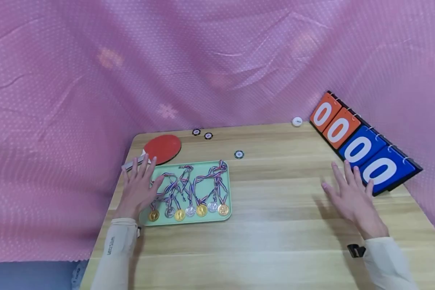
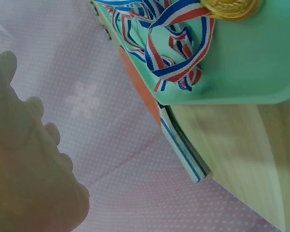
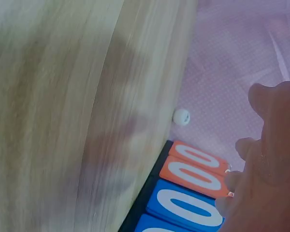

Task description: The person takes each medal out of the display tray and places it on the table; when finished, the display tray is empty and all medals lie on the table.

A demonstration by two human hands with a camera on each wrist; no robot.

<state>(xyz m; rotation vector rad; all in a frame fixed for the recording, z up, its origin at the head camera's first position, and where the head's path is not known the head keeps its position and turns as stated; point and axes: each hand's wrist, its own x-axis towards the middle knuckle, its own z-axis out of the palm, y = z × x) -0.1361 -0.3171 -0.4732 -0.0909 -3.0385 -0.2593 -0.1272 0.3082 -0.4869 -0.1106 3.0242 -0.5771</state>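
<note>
My left hand (image 1: 139, 193), fingers spread, hovers over the left end of a pale green tray (image 1: 210, 186). Several gold and silver medals lie in a row along the tray's near side, among them a gold medal (image 1: 201, 210) and a silver medal (image 1: 190, 211). Their striped ribbons (image 2: 183, 63) are tangled behind them. Past my left fingertips lies a red table tennis bat (image 1: 163, 148), its handle partly covered by the hand. Over the table's right side, my right hand (image 1: 355, 201) is held with fingers spread and nothing in it, near a flip scoreboard (image 1: 359, 150) showing four white zeros.
Two dark poker chips (image 1: 208, 136) lie at the back edge, and a green-rimmed chip (image 1: 239, 154) sits behind the tray. A white ball (image 3: 181, 117) rests at the back near the scoreboard. Pink curtain (image 1: 217, 60) hangs round the wooden table (image 1: 275, 241).
</note>
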